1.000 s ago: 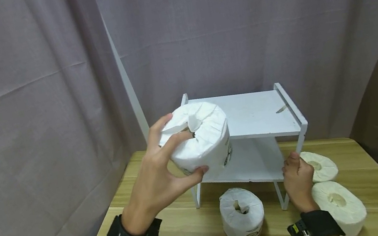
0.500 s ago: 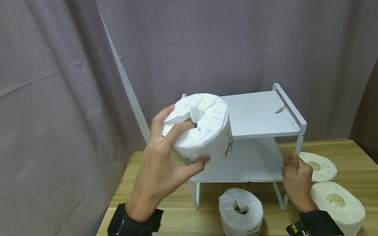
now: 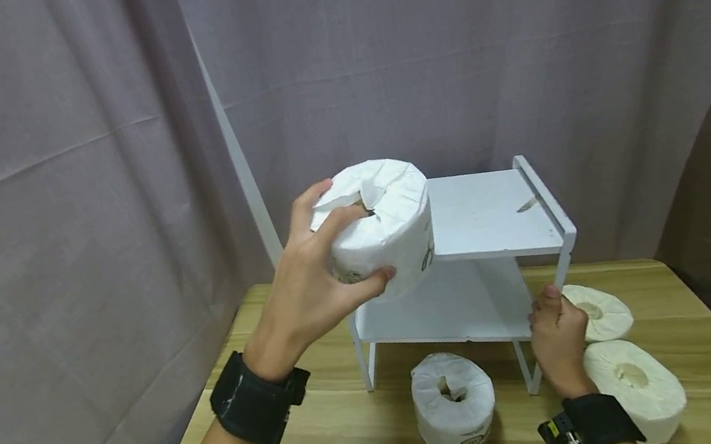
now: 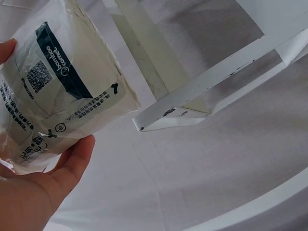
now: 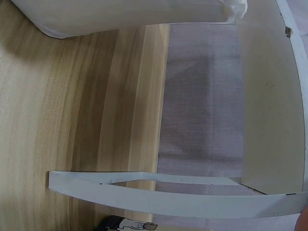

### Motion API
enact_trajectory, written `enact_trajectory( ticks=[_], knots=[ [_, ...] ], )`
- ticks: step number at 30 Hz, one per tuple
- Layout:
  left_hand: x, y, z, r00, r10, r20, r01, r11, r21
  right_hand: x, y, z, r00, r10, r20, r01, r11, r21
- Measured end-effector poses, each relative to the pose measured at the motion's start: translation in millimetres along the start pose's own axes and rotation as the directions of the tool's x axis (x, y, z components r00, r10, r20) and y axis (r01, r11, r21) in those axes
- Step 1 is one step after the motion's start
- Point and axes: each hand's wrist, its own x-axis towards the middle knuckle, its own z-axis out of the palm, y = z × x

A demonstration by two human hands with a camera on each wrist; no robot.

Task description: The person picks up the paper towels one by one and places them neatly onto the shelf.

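Note:
My left hand [image 3: 321,291] grips a wrapped white toilet paper roll [image 3: 383,223] in the air, level with the left end of the top board of a small white two-tier shelf [image 3: 493,213]. In the left wrist view the roll's printed wrapper [image 4: 57,91] lies against my thumb, with the shelf's corner [image 4: 163,113] just beyond. My right hand [image 3: 558,341] holds the shelf's front right leg near the lower board. The right wrist view shows only the shelf's frame [image 5: 168,197] and the wooden table [image 5: 72,120].
One wrapped roll [image 3: 454,403] stands on the table in front of the shelf. Two more rolls [image 3: 601,309] [image 3: 636,388] lie right of my right hand. Grey curtains hang behind and to the left. A brown panel stands at the right.
My left hand has raised the roll and carried it a little right, toward the shelf's top board. My right hand has stayed on the shelf leg.

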Motion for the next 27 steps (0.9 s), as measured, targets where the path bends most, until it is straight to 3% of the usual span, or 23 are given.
enact_trajectory(
  ticks=[13,27],
  knots=[
    [25.1,-7.0,7.2,0.989,-0.093,0.113,0.087,0.995,0.058,-0.1,-2.7,-0.6,1.000,-0.010,-0.006,0.010,1.000,-0.012],
    [48.8,-10.9,14.2,0.976,-0.164,0.143,0.159,0.986,0.047,-0.1,1.5,-3.0,0.999,0.050,0.017,-0.051,0.999,0.006]
  ],
)
